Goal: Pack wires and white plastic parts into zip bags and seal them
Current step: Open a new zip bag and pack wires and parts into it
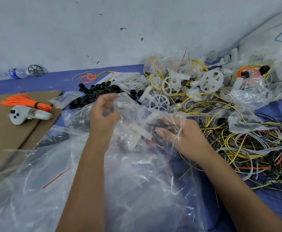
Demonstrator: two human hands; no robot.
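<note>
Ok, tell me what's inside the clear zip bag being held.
Inside the clear zip bag: a white plastic part, dark wires and the right hand's fingers. Crinkled plastic hides anything deeper.

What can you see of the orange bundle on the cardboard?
The orange bundle is a bunch of thin orange strands, plastic by the look, cinched by a dark band near its right end. The strands fan out leftward like a brush. It lies flat on the brown cardboard, just behind a white controller. Neither hand touches it.
</note>
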